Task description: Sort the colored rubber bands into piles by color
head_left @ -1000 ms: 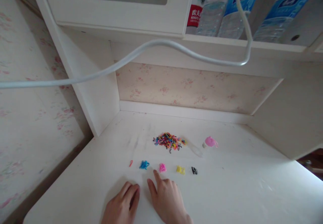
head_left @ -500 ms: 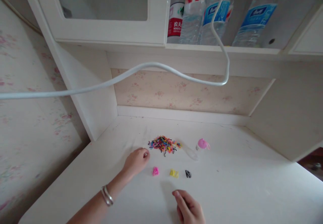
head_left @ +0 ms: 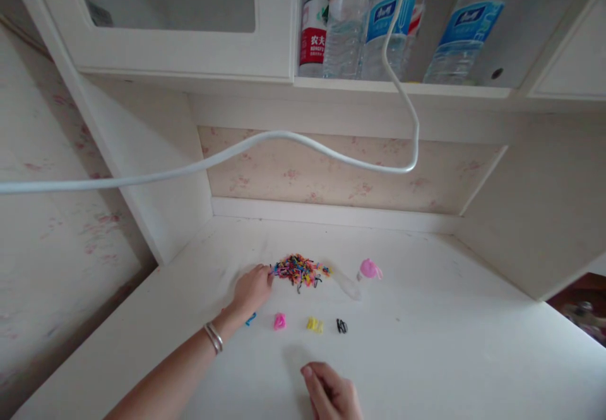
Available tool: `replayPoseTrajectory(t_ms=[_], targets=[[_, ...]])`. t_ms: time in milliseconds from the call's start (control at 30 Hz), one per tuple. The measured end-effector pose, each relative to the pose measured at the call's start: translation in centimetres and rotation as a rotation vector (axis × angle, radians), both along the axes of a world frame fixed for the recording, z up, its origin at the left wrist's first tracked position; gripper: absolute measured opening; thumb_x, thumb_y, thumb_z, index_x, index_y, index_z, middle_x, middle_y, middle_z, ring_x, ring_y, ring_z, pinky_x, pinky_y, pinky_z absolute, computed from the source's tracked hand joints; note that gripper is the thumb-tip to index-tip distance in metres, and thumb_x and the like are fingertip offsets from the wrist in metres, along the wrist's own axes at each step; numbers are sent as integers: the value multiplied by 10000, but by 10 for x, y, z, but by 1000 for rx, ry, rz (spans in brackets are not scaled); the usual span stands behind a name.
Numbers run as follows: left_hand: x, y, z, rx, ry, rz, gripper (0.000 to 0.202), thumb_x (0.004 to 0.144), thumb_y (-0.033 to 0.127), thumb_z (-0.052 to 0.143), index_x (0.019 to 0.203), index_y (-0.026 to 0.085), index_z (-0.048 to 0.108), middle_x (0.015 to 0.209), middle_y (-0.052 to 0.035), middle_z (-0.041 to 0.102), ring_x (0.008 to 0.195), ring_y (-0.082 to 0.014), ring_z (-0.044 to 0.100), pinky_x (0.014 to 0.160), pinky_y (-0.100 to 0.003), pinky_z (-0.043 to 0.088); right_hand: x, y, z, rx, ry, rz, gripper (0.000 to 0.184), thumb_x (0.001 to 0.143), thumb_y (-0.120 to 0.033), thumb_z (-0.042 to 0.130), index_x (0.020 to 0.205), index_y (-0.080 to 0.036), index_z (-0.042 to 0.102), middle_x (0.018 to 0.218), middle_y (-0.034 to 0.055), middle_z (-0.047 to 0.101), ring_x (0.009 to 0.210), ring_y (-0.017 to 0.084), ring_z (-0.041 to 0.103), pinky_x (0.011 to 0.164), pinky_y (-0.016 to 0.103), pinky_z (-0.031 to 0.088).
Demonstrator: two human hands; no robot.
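A heap of small mixed-colour elastic bands [head_left: 298,270] lies mid-desk. My left hand [head_left: 250,290], with bangles on the wrist, reaches to the heap's left edge, fingertips pinched at the bands. Below the heap runs a row of small sorted clumps: blue [head_left: 250,319], partly under my left hand, then pink [head_left: 279,321], yellow [head_left: 314,325] and black [head_left: 341,326]. My right hand [head_left: 331,395] rests on the desk near the front edge with its fingers curled; I cannot see anything in it. A clear little bottle [head_left: 348,284] lies on its side beside its pink cap [head_left: 368,270].
The white desk [head_left: 449,344] sits in an alcove with side panels left and right. A white cable [head_left: 284,139] hangs across the view above the desk. On the shelf above stand several water bottles [head_left: 379,22], next to a cabinet door [head_left: 165,22].
My left hand has reached forward from the front edge to the heap's left side. My right hand has drawn back from the pink clump toward the front edge. The camera has tilted slightly.
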State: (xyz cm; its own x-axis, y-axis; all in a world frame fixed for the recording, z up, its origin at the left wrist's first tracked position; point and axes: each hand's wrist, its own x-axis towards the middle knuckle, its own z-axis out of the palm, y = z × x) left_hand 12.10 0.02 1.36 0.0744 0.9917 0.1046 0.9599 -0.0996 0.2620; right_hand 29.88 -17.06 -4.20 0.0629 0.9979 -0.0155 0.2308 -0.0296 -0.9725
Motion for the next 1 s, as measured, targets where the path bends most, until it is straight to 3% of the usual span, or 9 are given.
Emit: replayPoseTrajectory(t_ms=[233,400,567,767,1000], targets=[[-25,-20,7,-46,-104,8,323,901,349,400,852,211,688,982,-51,696,928,-181,634,765,-243,422,5,-6,28,-75,15,100,490,847,-586,470,834,-137,666,498,-53,334,476,82,316,443,209,237],[-47,-46,6,-76,-222,-36,349,879,389,413,807,205,701,776,-10,707,737,-138,646,653,-208,417,4,-6,28,-65,0,104,475,852,-568,478,847,-136,674,505,-46,361,486,91,341,448,207,259],[-62,-71,2,-68,-345,-19,332,832,444,467,826,217,710,777,6,717,716,-133,643,626,-204,410,3,-6,27,-76,-20,95,482,848,-582,470,854,-143,669,502,-44,370,485,99,350,455,213,264],[-65,-86,6,-52,-179,16,264,825,410,490,789,247,695,740,11,698,669,-138,623,588,-225,356,2,-7,25,-80,-25,77,472,849,-580,473,852,-145,656,514,-47,372,492,96,361,467,211,264],[-61,-86,5,-49,-112,20,239,835,397,504,762,246,674,821,7,701,721,-150,628,589,-233,336,1,-5,25,-65,-41,75,483,838,-600,474,770,-154,646,516,-43,383,496,97,360,463,206,279]])
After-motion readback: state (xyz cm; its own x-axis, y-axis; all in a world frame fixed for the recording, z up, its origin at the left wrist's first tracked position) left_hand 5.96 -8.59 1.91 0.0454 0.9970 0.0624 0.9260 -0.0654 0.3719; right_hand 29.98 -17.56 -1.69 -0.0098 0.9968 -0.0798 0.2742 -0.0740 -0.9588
